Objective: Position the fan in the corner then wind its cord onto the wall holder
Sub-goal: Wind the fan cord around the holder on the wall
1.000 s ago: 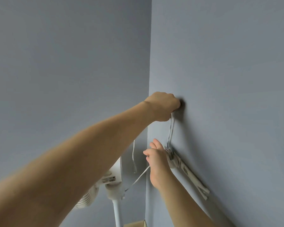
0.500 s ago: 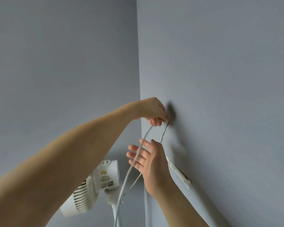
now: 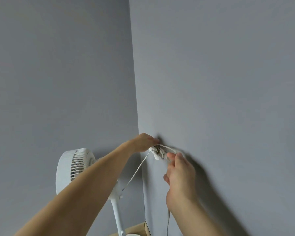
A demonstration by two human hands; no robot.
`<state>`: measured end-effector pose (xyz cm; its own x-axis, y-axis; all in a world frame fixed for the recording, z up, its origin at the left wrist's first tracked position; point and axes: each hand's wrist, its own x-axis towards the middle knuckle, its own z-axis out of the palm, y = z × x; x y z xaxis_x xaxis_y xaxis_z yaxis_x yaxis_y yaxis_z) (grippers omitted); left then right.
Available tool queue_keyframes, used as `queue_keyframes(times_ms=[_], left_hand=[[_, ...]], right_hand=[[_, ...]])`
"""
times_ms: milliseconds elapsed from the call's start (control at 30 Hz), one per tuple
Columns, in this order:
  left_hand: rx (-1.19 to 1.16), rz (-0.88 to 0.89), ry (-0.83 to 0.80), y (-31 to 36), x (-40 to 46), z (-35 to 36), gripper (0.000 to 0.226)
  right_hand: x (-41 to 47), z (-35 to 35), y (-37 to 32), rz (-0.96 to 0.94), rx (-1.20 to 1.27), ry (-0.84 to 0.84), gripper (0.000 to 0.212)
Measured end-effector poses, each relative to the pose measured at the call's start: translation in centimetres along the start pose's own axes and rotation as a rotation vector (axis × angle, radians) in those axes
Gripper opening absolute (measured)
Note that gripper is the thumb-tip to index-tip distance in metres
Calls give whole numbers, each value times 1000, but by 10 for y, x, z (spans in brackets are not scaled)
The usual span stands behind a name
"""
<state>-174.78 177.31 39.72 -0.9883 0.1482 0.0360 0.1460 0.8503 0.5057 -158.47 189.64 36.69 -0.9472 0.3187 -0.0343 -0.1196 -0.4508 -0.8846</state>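
Observation:
A white pedestal fan (image 3: 71, 169) stands in the corner on its thin pole, its head turned towards the left wall. Its white cord (image 3: 136, 169) runs taut from the fan's neck up to the wall holder (image 3: 157, 153) on the right wall, where several turns are wound. My left hand (image 3: 140, 142) reaches across in front of the fan and pinches the cord at the holder's upper left end. Just below the holder's right end, my right hand (image 3: 179, 174) has its fingers curled round the cord. A loose length hangs down under its wrist.
Two plain grey walls meet in a corner line (image 3: 134, 82) just left of the holder. A strip of wooden floor (image 3: 138, 229) and a bit of the fan's white base show at the bottom edge.
The view has tilted down and right. My right hand was open beside the cord and now holds it at the holder. More turns lie wound there, under my left hand's fingers.

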Motion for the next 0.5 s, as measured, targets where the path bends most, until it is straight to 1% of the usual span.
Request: queue_keyframes(times_ms=[67, 167, 233, 300, 400, 500], left_hand=[[1, 20, 25, -1, 0, 5, 43], [-48, 52, 105, -8, 5, 12, 32], [-94, 49, 142, -12, 5, 18, 31], [-101, 31, 169, -13, 8, 23, 35], [-73, 47, 194, -8, 9, 26, 26], [56, 86, 202, -4, 9, 30, 18]], right_hand=[[0, -6, 8, -20, -32, 26, 35], [0, -12, 19, -44, -141, 50, 28], [3, -15, 26, -65, -251, 8, 28], [8, -15, 31, -48, -311, -44, 26], [16, -8, 35, 9, -354, -96, 23], [30, -1, 49, 65, -373, -119, 21]])
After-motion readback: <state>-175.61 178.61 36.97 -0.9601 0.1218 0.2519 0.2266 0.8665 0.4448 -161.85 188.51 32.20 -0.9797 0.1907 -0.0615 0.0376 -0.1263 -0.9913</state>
